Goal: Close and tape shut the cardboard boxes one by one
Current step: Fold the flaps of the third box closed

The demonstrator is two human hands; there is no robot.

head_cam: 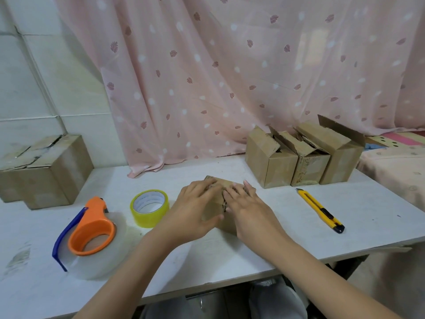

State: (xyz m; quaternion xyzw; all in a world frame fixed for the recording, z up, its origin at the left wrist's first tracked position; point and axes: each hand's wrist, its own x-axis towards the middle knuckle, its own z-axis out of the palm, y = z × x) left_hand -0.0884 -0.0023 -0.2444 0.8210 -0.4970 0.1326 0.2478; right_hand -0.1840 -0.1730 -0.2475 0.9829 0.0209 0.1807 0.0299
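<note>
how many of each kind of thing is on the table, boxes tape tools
Brown cardboard boxes: 5 (one under the hands, three open at back right, one big at left)
Tape rolls: 2 (yellow, clear in orange dispenser)
Yellow utility knife: 1
Total: 8

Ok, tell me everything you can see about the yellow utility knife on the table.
The utility knife is a slim yellow plastic cutter with a black slider and a black end cap. It lies flat on the white table, diagonal, its metal tip pointing toward the row of open cardboard boxes and its black end toward the near table edge. A short bit of blade seems to show at the tip. Nothing touches it; it lies to the right of the right hand.
</note>
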